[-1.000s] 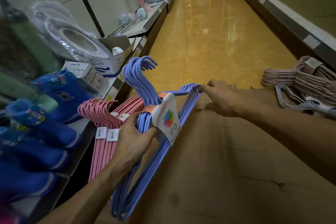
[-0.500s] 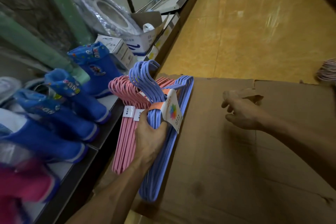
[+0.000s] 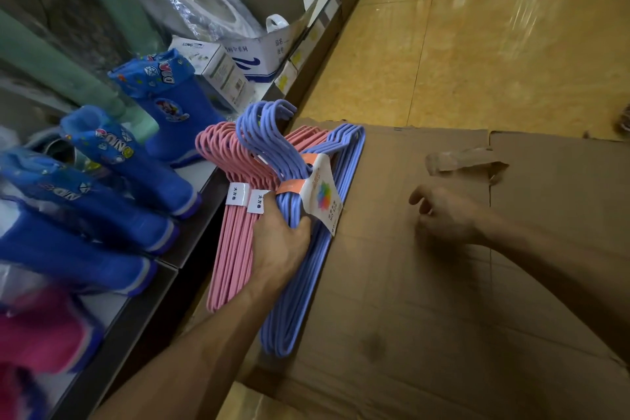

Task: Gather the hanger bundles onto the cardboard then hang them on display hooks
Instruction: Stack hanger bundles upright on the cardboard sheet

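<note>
— How are the bundles held?

— The blue hanger bundle (image 3: 306, 232) is gripped at its neck by the left hand (image 3: 279, 242), just below the orange band; the pink hanger bundles (image 3: 235, 215) are pressed alongside it. The right hand (image 3: 446, 215) is held loosely curled and empty above the cardboard (image 3: 443, 317).

— And the handling?

— Stiff, light and smooth, it is judged (slipping is likely unless the neck is taken). The bundles lie at the cardboard's left edge, beside the shelf (image 3: 191, 249) of blue boots (image 3: 163, 106).

— What has changed?

— Half a second ago the bundles were gripped alike; the right hand has been drawn slightly nearer.
</note>
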